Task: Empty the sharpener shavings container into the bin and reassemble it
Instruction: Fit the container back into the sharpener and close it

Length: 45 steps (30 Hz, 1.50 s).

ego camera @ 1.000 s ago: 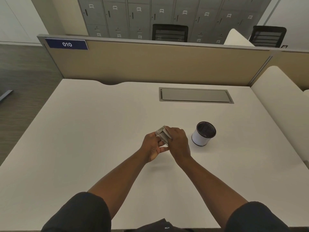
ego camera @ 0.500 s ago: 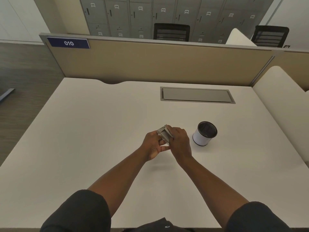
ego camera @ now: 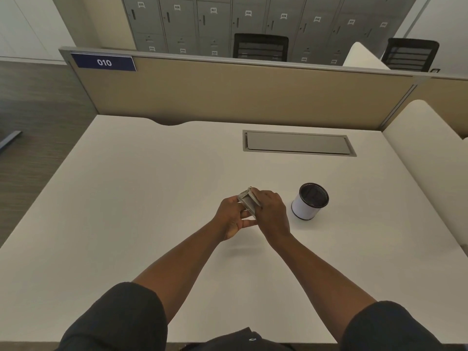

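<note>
A small grey, partly see-through sharpener point(ego camera: 247, 201) is held a little above the white desk point(ego camera: 131, 198), tilted, between both hands. My left hand point(ego camera: 231, 217) grips it from the left and below. My right hand point(ego camera: 272, 215) covers its right side, fingers closed over it. Whether the shavings container is attached or apart is hidden by the fingers. The bin point(ego camera: 310, 201), a small white cylinder with a dark rim and dark inside, stands upright on the desk just right of my right hand, not touching it.
A grey cable hatch point(ego camera: 298, 143) is set flush into the desk behind the hands. A beige partition point(ego camera: 228, 89) with a "010" sign closes the desk's far edge. A white divider point(ego camera: 428, 153) rises along the right side.
Both hands have stayed together on the sharpener in nearly the same place; only the fingers have shifted slightly. The bin has not moved.
</note>
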Tool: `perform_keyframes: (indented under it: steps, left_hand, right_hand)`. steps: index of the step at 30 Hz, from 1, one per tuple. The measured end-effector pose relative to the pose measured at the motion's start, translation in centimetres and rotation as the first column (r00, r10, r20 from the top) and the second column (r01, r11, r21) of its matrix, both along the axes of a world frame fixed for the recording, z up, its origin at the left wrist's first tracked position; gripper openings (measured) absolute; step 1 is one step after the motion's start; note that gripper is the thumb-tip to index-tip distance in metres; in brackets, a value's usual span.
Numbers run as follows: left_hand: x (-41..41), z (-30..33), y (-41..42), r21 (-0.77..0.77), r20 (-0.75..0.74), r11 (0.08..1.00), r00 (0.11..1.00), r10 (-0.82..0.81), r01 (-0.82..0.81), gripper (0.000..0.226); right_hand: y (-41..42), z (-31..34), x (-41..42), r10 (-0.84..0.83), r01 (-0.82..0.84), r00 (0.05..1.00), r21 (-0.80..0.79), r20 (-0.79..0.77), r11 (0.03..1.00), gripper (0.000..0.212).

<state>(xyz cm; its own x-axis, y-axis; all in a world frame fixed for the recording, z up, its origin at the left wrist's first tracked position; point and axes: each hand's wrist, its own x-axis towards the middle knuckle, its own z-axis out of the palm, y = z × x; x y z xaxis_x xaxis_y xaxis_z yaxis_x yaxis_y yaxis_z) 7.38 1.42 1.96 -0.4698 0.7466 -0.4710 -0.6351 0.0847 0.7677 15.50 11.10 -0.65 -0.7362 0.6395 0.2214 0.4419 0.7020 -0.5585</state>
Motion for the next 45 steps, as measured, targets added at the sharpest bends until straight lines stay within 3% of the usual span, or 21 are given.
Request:
perform_keyframes:
  steps: [7,12,16,19,22,24,27,30,36,45]
  left_hand:
    - [-0.5,-0.1,-0.1,0.007,0.062,1.0,0.998,0.006,-0.006,0.033]
    - [-1.0,-0.2,-0.2,-0.005,0.055,0.999,0.998,0.037,-0.037,0.026]
    - [-1.2,-0.3,-0.2,-0.043,0.043,0.993,0.993,0.114,-0.112,0.025]
    - [-1.3,-0.4,-0.2,-0.035,0.078,0.988,0.986,0.151,-0.148,0.024]
    - [-1.2,-0.5,-0.1,-0.027,0.111,0.98,0.974,0.197,-0.195,0.032]
    - [-1.2,-0.6,-0.1,-0.036,0.111,0.975,0.968,0.224,-0.221,0.032]
    - [-1.0,-0.8,0.1,-0.042,0.109,0.966,0.96,0.259,-0.256,0.032]
    - [-1.0,-1.0,0.3,-0.067,0.109,0.951,0.945,0.308,-0.302,0.033]
    - [-0.7,-1.0,0.5,-0.062,0.094,0.94,0.936,0.34,-0.335,0.033]
    - [-0.2,-1.1,0.2,-0.072,0.135,0.936,0.926,0.351,-0.344,0.025]
  right_hand:
    - [0.4,-0.1,-0.1,0.044,-0.044,0.999,0.029,0.019,0.999,0.035]
    - [0.5,0.7,0.2,0.143,-0.142,0.99,-0.045,0.014,0.989,0.046]
    - [0.8,2.5,0.6,0.214,-0.22,0.975,-0.321,-0.056,0.921,0.039]
    - [1.2,2.5,0.3,0.019,-0.07,0.995,-0.543,-0.1,0.837,0.037]
    - [1.7,1.8,0.1,-0.199,0.116,0.979,-0.708,-0.035,0.696,0.031]
    - [1.8,1.6,0.2,-0.27,0.2,0.96,-0.843,0.068,0.499,0.021]
    - [1.6,1.9,0.6,-0.21,0.183,0.967,-0.964,0.142,0.193,0.024]
    - [1.3,1.9,0.9,-0.191,0.104,0.977,-0.994,0.094,0.039,0.022]
    - [1.4,2.0,1.1,-0.256,0.096,0.962,-0.995,0.091,0.007,0.021]
    - [1.4,1.6,0.9,-0.294,0.149,0.947,-0.987,0.128,0.053,0.015]
